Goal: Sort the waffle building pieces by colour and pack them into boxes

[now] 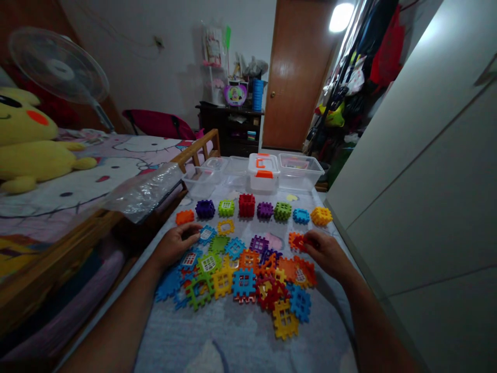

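Observation:
A heap of flat, coloured interlocking plastic tiles (240, 280) lies on a pale patterned table (233, 342) in front of me. Behind the heap stands a row of stacked tile piles, among them a red stack (247, 205) and a yellow stack (321, 216). My left hand (176, 243) rests palm down at the heap's left edge, fingers curled against a blue tile (206, 234). My right hand (324, 251) is at the heap's right edge, its fingertips pinched on a red tile (298, 242).
Clear plastic tubs (301, 173) and a white box with an orange latch (264, 172) stand at the table's far end. A bed with a yellow plush toy (31, 150) and a plastic bag (145, 189) lies to the left. A white wardrobe (427, 181) flanks the right.

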The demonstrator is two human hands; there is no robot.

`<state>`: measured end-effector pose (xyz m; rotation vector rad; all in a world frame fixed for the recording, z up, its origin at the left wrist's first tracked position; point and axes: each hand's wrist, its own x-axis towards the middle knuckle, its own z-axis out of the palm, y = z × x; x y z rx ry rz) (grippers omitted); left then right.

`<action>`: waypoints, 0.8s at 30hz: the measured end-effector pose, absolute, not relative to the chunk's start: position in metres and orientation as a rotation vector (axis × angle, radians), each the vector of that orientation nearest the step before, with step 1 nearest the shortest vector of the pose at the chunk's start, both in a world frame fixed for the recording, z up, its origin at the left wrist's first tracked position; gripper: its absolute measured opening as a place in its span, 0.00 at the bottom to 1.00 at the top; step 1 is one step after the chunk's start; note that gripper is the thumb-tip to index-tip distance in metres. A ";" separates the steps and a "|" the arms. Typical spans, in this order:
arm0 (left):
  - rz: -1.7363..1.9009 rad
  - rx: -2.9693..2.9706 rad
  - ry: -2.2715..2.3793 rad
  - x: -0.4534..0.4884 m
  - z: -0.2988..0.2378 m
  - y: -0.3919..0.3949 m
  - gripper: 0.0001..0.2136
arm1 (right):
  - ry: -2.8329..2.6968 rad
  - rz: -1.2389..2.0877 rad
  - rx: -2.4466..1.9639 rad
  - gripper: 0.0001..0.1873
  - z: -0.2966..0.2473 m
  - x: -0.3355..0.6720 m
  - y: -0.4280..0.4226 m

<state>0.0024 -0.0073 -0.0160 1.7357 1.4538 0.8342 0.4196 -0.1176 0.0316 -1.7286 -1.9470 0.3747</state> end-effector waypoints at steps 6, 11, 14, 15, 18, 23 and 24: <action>0.828 1.738 1.434 0.000 -0.022 -0.005 0.26 | -1.977 0.231 -1.606 0.06 0.024 0.392 -0.115; 0.839 1.721 1.420 0.000 -0.023 -0.005 0.25 | -2.100 0.364 -1.570 0.16 0.023 0.380 -0.118; 0.857 1.707 1.413 0.001 -0.022 -0.006 0.25 | -2.093 0.425 -1.524 0.16 0.034 0.381 -0.122; 0.860 1.706 1.414 0.001 -0.021 -0.006 0.25 | -2.100 0.458 -1.504 0.12 0.039 0.381 -0.124; 0.852 1.704 1.434 0.004 -0.017 -0.009 0.25 | -2.204 0.675 -1.444 0.04 0.051 0.377 -0.131; 0.846 1.695 1.460 0.009 -0.007 -0.012 0.25 | -2.382 0.944 -1.452 0.05 0.054 0.360 -0.139; 0.847 1.697 1.466 0.009 -0.006 -0.013 0.25 | -2.392 0.966 -1.453 0.05 0.053 0.357 -0.139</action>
